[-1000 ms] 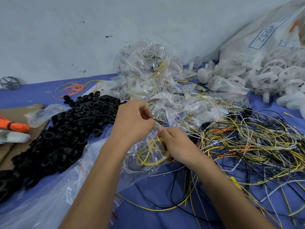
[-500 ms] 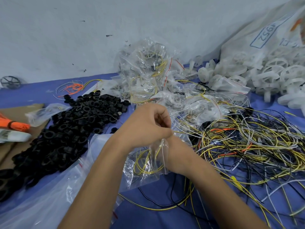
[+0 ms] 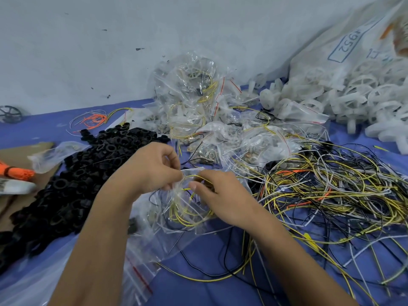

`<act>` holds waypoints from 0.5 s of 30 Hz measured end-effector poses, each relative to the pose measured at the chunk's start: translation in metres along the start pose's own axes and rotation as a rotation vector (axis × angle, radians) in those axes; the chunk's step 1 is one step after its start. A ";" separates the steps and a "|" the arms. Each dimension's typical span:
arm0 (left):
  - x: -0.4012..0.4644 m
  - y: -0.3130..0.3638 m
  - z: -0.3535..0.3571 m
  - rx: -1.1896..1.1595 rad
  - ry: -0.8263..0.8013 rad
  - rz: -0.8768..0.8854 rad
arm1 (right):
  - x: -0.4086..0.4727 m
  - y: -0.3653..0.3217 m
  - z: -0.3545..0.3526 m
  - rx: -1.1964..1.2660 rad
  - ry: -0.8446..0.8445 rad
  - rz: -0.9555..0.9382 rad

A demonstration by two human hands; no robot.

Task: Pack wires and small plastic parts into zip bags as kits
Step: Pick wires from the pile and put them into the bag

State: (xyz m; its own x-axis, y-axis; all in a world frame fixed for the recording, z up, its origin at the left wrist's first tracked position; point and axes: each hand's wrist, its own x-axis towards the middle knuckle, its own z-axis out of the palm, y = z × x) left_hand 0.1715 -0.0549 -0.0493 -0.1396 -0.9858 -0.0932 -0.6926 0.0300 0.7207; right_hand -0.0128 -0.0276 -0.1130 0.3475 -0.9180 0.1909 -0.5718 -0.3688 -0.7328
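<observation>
A small clear zip bag (image 3: 187,208) with coiled yellow and black wires inside lies in front of me on the blue cloth. My left hand (image 3: 152,168) pinches the bag's upper left edge between thumb and fingers. My right hand (image 3: 223,195) holds the bag's right side, thumb pressing on the plastic near a yellow wire end. A big tangle of loose yellow, black, white and orange wires (image 3: 320,195) spreads to the right. Filled kit bags (image 3: 198,102) are heaped behind the hands.
A heap of black plastic rings (image 3: 72,173) lies on the left. White plastic wheels (image 3: 353,102) spill from a large sack at the far right. Empty zip bags (image 3: 136,268) lie under my left forearm. Orange ties (image 3: 17,172) sit on cardboard at the left edge.
My hands have moved apart: the left drew back to the bag's left edge, and the right came out from behind it to the bag's right side. The bag now lies flatter.
</observation>
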 end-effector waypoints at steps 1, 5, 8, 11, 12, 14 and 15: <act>0.001 -0.003 -0.001 0.014 0.007 -0.023 | 0.000 0.000 0.000 0.047 0.011 -0.010; 0.003 -0.007 -0.002 0.011 0.082 -0.029 | 0.001 0.003 -0.004 0.161 0.075 -0.018; 0.002 -0.003 -0.004 -0.027 0.154 0.005 | 0.002 0.006 -0.007 0.155 0.157 -0.050; 0.001 0.001 -0.004 -0.061 0.168 0.035 | 0.003 0.010 -0.007 0.156 0.201 -0.080; 0.000 0.003 -0.003 -0.073 0.167 0.043 | 0.003 0.011 -0.006 0.139 0.210 -0.088; -0.001 0.004 -0.002 -0.091 0.165 0.055 | 0.003 0.012 -0.005 0.092 0.218 -0.117; -0.001 0.004 -0.001 -0.096 0.166 0.063 | 0.003 0.012 -0.005 0.061 0.224 -0.143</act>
State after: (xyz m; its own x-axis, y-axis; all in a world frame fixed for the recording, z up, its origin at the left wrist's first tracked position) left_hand 0.1695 -0.0538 -0.0452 -0.0568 -0.9964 0.0630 -0.6145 0.0846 0.7843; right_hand -0.0220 -0.0354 -0.1176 0.2445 -0.8690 0.4302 -0.4802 -0.4940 -0.7248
